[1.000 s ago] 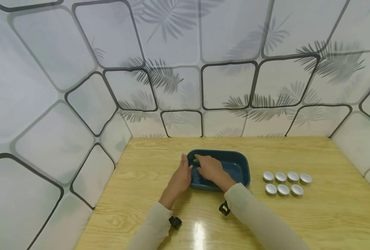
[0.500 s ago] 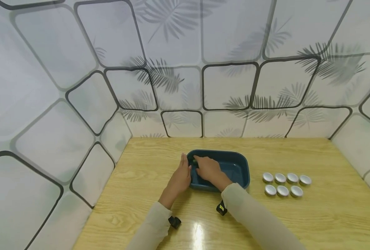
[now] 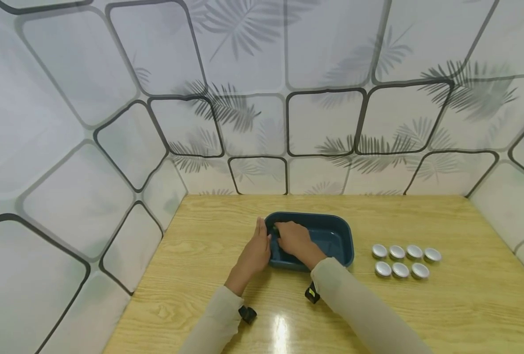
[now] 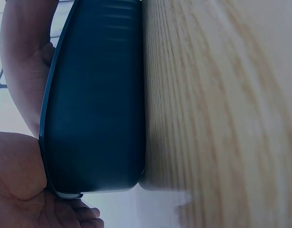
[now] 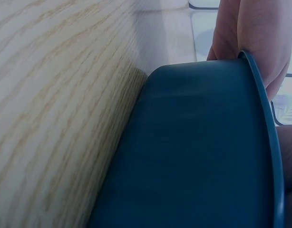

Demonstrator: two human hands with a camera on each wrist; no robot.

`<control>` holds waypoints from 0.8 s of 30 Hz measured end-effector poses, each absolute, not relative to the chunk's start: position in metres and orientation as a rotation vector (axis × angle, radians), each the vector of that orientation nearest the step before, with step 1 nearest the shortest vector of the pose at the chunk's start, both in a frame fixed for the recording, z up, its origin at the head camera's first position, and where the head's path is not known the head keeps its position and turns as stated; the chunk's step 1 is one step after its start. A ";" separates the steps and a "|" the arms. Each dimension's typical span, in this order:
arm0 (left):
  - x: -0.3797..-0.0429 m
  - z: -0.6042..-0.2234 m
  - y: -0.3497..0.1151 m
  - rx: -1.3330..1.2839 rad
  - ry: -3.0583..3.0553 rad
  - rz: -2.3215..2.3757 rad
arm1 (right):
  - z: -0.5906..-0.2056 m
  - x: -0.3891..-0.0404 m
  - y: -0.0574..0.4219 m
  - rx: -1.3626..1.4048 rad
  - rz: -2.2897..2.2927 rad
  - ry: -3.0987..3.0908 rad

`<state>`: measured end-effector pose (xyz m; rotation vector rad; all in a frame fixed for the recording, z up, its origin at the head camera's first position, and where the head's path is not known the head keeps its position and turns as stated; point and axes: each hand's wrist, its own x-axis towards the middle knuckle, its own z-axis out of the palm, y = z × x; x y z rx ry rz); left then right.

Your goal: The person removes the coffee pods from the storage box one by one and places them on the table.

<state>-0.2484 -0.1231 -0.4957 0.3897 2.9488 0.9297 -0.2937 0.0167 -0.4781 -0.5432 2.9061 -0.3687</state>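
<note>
A dark blue rectangular basin [image 3: 330,241] sits on the wooden table. My left hand [image 3: 257,250] holds its left end, fingers extended along the outside and thumb over the rim. In the right wrist view, the left hand [image 5: 262,40] straddles the rim at a corner. My right hand [image 3: 294,238] reaches inside the basin near the left end, fingers bent round a small dark green thing [image 3: 276,230]. The fingers cover most of that thing, so I cannot tell its kind. The left wrist view shows the basin's outer wall [image 4: 96,104] close up, with my left palm [image 4: 17,166] at the rim.
Several small white cups [image 3: 400,270] stand in two rows on the table [image 3: 208,246], to the right of the basin. A patterned wall covering [image 3: 323,123] rises behind and at both sides. Light glares off the table's near part.
Inside the basin, my right hand has shifted slightly left, and less of the dark green thing shows. The left hand stays on the basin's left end. The cups have not moved.
</note>
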 end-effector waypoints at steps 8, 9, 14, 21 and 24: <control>-0.249 -0.496 -0.123 0.390 2.949 0.932 | -0.482 -0.296 0.021 -0.558 -0.455 2.925; -0.249 -0.497 -0.123 0.384 2.946 0.935 | -0.482 -0.295 0.022 -0.562 -0.469 2.925; -0.250 -0.499 -0.124 0.371 2.945 0.942 | -0.483 -0.293 0.026 -0.605 -0.510 2.941; -0.249 -0.499 -0.123 0.364 2.942 0.931 | -0.485 -0.288 0.032 -0.619 -0.556 2.929; -0.248 -0.498 -0.122 0.360 2.939 0.939 | -0.484 -0.287 0.034 -0.599 -0.555 2.908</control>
